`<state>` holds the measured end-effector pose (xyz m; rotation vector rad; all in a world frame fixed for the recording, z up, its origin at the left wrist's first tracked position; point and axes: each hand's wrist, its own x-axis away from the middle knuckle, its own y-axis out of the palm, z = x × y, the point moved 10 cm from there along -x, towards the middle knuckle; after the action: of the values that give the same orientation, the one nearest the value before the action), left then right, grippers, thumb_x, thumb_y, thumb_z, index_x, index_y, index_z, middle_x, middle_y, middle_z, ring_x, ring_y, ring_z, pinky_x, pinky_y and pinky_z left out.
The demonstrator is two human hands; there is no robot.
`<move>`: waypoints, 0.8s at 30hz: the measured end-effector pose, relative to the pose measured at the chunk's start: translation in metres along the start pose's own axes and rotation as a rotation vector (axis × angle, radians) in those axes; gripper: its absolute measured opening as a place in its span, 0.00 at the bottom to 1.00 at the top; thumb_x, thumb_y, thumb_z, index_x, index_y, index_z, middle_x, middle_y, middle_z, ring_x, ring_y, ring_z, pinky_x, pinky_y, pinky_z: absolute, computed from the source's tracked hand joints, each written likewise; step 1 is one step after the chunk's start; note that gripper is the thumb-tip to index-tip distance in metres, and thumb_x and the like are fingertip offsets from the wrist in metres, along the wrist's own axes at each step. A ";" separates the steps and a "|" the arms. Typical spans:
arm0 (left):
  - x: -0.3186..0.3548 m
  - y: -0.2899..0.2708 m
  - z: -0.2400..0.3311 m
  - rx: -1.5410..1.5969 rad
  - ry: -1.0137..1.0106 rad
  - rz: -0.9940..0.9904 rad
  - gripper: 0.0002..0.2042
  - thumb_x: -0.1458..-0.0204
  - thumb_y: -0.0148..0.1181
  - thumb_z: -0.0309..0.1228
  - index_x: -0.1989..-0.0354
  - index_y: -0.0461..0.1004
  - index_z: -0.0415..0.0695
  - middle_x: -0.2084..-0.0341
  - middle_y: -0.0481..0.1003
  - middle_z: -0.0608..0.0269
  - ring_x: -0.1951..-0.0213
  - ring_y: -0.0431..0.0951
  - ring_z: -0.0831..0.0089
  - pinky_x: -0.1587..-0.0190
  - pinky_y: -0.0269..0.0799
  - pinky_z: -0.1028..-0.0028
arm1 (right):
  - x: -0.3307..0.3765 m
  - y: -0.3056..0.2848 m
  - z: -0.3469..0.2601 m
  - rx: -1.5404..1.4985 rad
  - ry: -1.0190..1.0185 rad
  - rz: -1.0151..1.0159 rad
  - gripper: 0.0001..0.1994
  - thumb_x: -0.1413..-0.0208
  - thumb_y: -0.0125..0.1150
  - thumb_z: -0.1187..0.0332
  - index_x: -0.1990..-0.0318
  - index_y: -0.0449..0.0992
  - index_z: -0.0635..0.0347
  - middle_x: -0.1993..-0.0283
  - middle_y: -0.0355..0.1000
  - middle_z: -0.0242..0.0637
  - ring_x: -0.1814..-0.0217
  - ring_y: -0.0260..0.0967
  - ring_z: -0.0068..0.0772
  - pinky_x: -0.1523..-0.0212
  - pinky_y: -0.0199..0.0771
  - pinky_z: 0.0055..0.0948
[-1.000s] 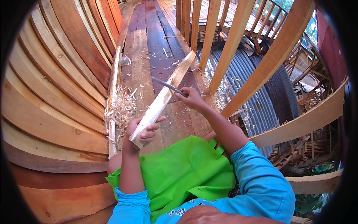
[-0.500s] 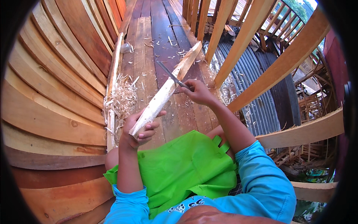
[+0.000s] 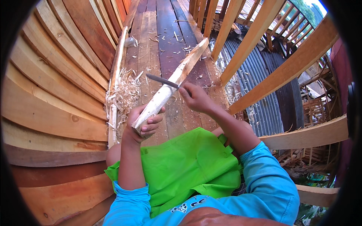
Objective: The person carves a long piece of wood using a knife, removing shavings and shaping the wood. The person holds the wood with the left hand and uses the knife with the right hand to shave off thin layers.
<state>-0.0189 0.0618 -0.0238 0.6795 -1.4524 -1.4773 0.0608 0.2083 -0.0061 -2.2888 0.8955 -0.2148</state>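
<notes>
A long, pale, partly stripped piece of wood [image 3: 160, 98] slants from my lap side up toward the far right. My left hand [image 3: 146, 121] is closed around its near end, with the fingers wrapped over the right side. My right hand [image 3: 195, 97] grips a knife [image 3: 162, 80] whose dark blade lies across the middle of the wood, its tip pointing left. The knife's handle is mostly hidden inside my fist. Brown patches remain on the wood's far end. Below my hands a bright green cloth [image 3: 188, 162] covers my lap.
Curly wood shavings [image 3: 124, 92] are heaped at the left beside a plank wall [image 3: 56, 101]. More shavings scatter over the floorboards [image 3: 147, 49]. Wooden railing posts [image 3: 252, 37] rise at the right, with corrugated metal sheeting [image 3: 260, 90] below them. A small clear object [image 3: 131, 41] sits near the wall.
My right hand and the knife have drawn a little nearer to me along the wood. The blade has turned to lie flatter, its tip further left. My left hand keeps its hold.
</notes>
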 end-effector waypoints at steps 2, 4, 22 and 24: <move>-0.002 -0.001 -0.003 -0.027 -0.006 0.025 0.22 0.36 0.33 0.39 0.51 0.65 0.29 0.83 0.64 0.60 0.90 0.64 0.74 0.92 0.61 0.77 | 0.002 0.007 0.004 0.150 0.069 0.031 0.20 0.34 0.44 0.58 0.69 0.72 0.66 0.76 0.71 0.46 0.72 0.72 0.44 0.68 0.69 0.42; -0.002 -0.005 -0.005 -0.046 -0.003 0.049 0.22 0.36 0.33 0.39 0.52 0.65 0.30 0.83 0.64 0.60 0.90 0.64 0.74 0.92 0.61 0.77 | 0.004 0.006 -0.003 0.307 0.148 0.100 0.26 0.33 0.37 0.54 0.72 0.75 0.65 0.72 0.74 0.52 0.68 0.71 0.58 0.64 0.68 0.53; -0.012 -0.011 -0.022 -0.036 -0.024 0.075 0.19 0.37 0.35 0.39 0.53 0.64 0.32 0.84 0.63 0.60 0.91 0.63 0.74 0.92 0.60 0.77 | -0.017 -0.020 0.051 0.437 0.284 0.002 0.24 0.41 0.36 0.56 0.66 0.78 0.66 0.61 0.74 0.59 0.56 0.72 0.59 0.50 0.69 0.53; -0.008 -0.011 -0.021 0.005 -0.022 0.047 0.19 0.36 0.35 0.39 0.53 0.63 0.32 0.84 0.63 0.60 0.91 0.63 0.74 0.92 0.60 0.77 | -0.004 -0.007 0.015 0.389 0.362 0.001 0.23 0.41 0.37 0.56 0.66 0.78 0.65 0.62 0.75 0.58 0.56 0.73 0.59 0.50 0.69 0.53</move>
<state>0.0009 0.0578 -0.0397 0.6295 -1.4798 -1.4492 0.0673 0.2224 -0.0130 -1.9155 0.9356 -0.7534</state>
